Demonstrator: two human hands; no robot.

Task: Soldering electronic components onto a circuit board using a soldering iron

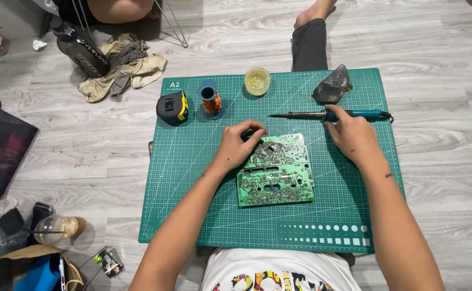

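Left hand (240,144) rests on the top-left corner of the green circuit board (275,172), fingers curled together around a small dark part at the board's edge; what that part is, can't tell. The board lies solder side up on the green cutting mat (193,205), extending from under the left hand toward the person, roughly between both hands. Right hand (354,136) sits on the mat right of the board, fingertips closing on the blue-handled soldering iron (333,115) at the handle's front end; the iron lies flat just beyond the hand, tip pointing toward the left hand, cord end out to the right. Whether the iron is lifted or just touched, can't tell. Beyond the left hand: copper wire spool (211,100) on a blue bobbin, black-and-yellow tape measure (172,107) just left of it, small round yellowish tub (257,81) to the spool's right. Beyond the right hand: a grey crumpled lump (332,86) near the mat's far edge. The mat lies on a grey wood floor (435,48). Far left of the left hand, off the mat: dark bottle (82,51), rag pile (122,67), dark bag (1,153), clear cup (52,229). Another person's leg (310,37) shows past the mat's far edge.
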